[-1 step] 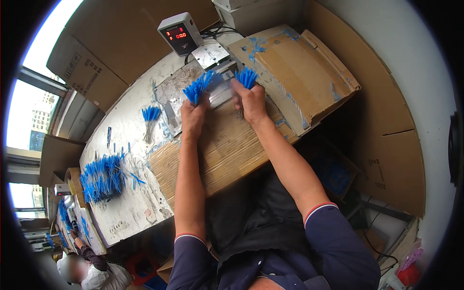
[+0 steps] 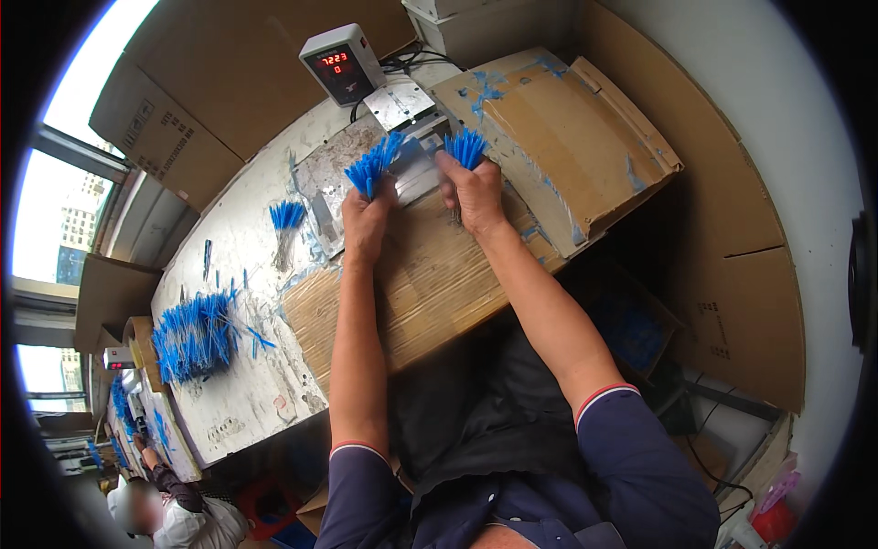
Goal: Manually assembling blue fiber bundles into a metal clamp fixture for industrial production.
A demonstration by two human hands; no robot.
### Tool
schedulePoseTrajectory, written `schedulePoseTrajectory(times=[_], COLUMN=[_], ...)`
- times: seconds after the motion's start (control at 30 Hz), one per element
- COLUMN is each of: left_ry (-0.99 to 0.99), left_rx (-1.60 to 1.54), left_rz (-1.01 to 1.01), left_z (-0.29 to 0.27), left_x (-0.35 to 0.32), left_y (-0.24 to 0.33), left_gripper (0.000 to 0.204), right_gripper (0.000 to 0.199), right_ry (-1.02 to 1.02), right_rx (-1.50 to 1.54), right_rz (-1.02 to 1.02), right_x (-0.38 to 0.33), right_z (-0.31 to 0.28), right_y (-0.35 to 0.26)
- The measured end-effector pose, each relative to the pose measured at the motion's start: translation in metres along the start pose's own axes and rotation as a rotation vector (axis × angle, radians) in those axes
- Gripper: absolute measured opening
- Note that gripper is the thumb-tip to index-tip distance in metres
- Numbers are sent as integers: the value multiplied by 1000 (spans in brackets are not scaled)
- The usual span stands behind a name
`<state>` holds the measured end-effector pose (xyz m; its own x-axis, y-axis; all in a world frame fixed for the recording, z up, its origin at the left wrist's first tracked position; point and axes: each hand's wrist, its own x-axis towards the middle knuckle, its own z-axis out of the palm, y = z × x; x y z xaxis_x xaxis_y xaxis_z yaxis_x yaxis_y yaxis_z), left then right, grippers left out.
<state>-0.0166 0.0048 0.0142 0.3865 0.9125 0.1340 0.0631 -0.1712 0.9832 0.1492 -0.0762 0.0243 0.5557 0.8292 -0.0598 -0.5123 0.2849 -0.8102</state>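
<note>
Though thin and spiky, blue-tipped sticks (image 2: 368,172) tight within left fingers (image 2: 388,191) and right fingers (image 2: 451,166), near ribbed brown cardboard (image 2: 425,284)

Gap: room left betw. L hand (image 2: 366,215) & R hand (image 2: 476,194); narrowed at far end by L bundle (image 2: 369,172), tips leaning R.
Near side: approach flanked by both forearms (image 2: 359,357); brown board (image 2: 425,274) exposed betw. them.
Far side: way blocked by metal block (image 2: 401,106), then display box (image 2: 343,66) behind.
R side: passage barred by raised carton (image 2: 576,137) near R hand.
L side: room left betw. L hand & small bundle (image 2: 286,218); farther L, reach obstructed by big blue pile (image 2: 192,339).
Near L: tabletop (image 2: 265,393) left bare by edge; loose sticks (image 2: 261,339) strewn beside pile.
</note>
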Motion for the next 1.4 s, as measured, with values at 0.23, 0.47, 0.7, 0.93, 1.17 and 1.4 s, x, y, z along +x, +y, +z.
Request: schedulePoseTrajectory(times=[0.23, 0.47, 0.7, 0.93, 1.17, 1.4], left_ry=[103, 151, 108, -19, -137, -120], left_rx=[177, 182, 22, -65, -65, -46], left_rz=[-40, -190, -321, -409, -421, -379], left_z=[2, 4, -10, -24, -29, -24], left_x=[-3, -8, 5, 13, 26, 31], left_y=[1, 18, 20, 27, 18, 22], left_gripper=[17, 14, 11, 11, 13, 12], right_gripper=[19, 15, 19, 13, 15, 14], right_ry=[-2, -18, 4, -1, 25, 50], right_rx=[-18, -136, -289, -304, -352, -348], right_rz=[-15, -23, -70, -55, -81, -88], right_x=[-1, 4, 2, 3, 4, 2], right_z=[2, 0, 6, 9, 10, 14], right_y=[1, 6, 11, 15, 14, 13])
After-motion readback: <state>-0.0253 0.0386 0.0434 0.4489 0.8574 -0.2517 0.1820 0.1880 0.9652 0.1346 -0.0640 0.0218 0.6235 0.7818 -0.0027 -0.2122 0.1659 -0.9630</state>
